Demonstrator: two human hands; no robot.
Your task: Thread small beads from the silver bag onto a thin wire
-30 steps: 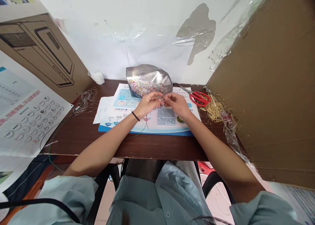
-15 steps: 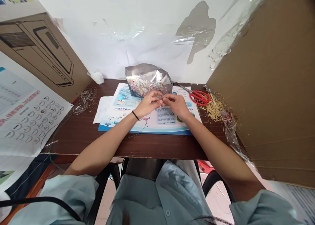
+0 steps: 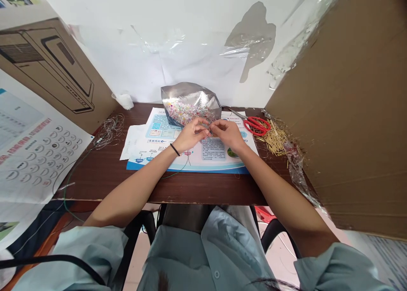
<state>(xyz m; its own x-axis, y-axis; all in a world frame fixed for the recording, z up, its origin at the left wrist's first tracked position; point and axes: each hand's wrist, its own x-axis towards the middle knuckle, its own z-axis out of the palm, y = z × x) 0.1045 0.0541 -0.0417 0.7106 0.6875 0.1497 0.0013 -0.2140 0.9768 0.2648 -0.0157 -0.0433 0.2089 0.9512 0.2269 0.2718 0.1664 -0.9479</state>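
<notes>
Both hands meet over a printed sheet, just in front of an open silvery bag (image 3: 187,106) of small multicoloured beads. My left hand (image 3: 190,136), with a black band at its wrist, is closed in a pinch. My right hand (image 3: 228,134) pinches right beside it, fingertips nearly touching. What sits between the fingertips is too small to make out; a few pale beads seem to show just under them. A thin dark thread (image 3: 188,157) hangs below my left hand onto the printed sheet (image 3: 214,154).
Red-handled scissors (image 3: 257,126) lie right of the bag, beside a pile of gold-coloured sticks (image 3: 276,140). Tangled clear thread (image 3: 111,130) is at the left. Cardboard panels (image 3: 349,113) flank the dark table (image 3: 203,193), with a white wall behind.
The right hand's fingers have shifted slightly at the pinch. The whole view has moved a little; otherwise things lie as before.
</notes>
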